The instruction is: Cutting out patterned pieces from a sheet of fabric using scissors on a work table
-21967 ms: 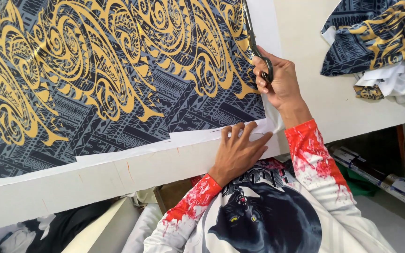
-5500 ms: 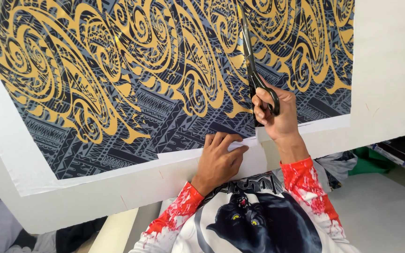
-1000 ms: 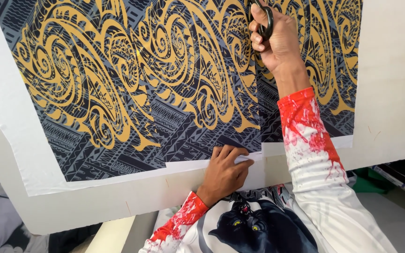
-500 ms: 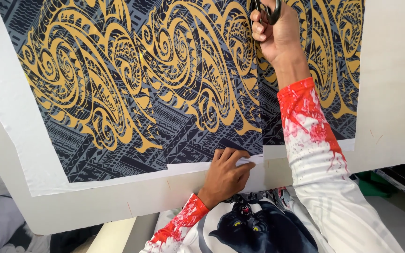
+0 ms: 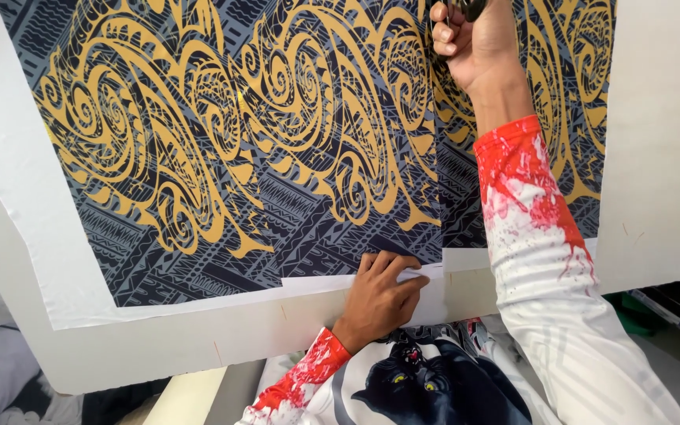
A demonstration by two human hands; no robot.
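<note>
- Head view: the patterned fabric, dark grey with gold swirls and a white unprinted border, lies flat over the white worktop.
- A straight cut line runs up the fabric from its near white edge, parting the cloth into a wide piece on the left and a narrow strip on the right; judging by this, the cut is made through most of the visible length.
- At the far end of that line, the right hand is curled closed around the dark handles of the scissors; the blades lie beyond the top edge, so what is left of the cut cannot be seen.
- At the near end of the line, the left hand lies palm down, fingers spread a little, pressing the white border onto the worktop and gripping nothing.
- Right of the line, beyond the fabric, the worktop is bare white.
- Below the near edge, a red-spattered white sleeve shows.
</note>
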